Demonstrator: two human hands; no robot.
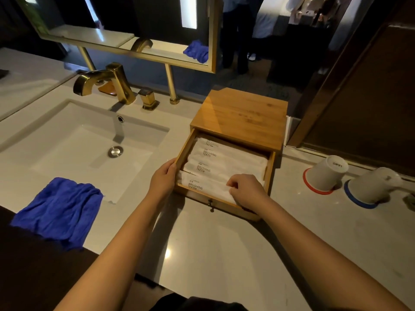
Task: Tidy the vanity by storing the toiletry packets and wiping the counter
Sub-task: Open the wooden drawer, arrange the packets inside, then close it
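Observation:
A wooden box [242, 115] stands on the counter with its drawer [269, 171] pulled out. Several white packets [222, 158] marked "BRUSHING TEETH" lie in a row inside the drawer. My left hand [162, 180] holds the drawer's left front corner, thumb on the rim. My right hand [246, 189] rests in the drawer, with curled fingers pinching the nearest packet [202, 184] at its right end. A blue cloth [58, 209] lies crumpled on the counter's front edge, left of my arms.
A white sink [85, 151] with a gold faucet [105, 83] sits to the left. Two upturned white cups [325, 173] stand at the right on red and blue rings. A gold-framed mirror [125, 30] hangs behind. The grey counter [224, 254] stretches between my arms.

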